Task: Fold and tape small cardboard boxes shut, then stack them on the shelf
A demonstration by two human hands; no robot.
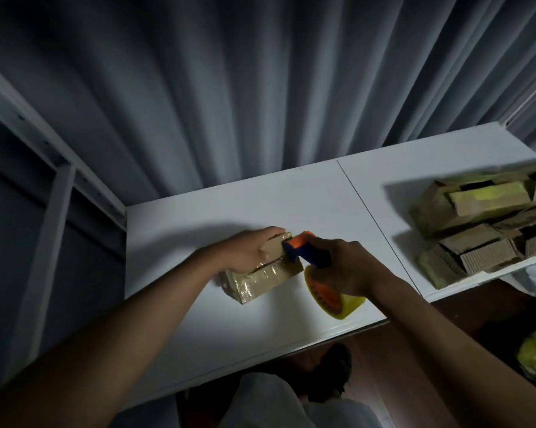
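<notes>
Pinning the box (262,278), left grip (248,251) curls over it; right grip (345,267) clutches tape dispenser (303,248) alongside.

White shelf (199,319) w/ taped box (260,281); box pile (483,233) at right.
</notes>
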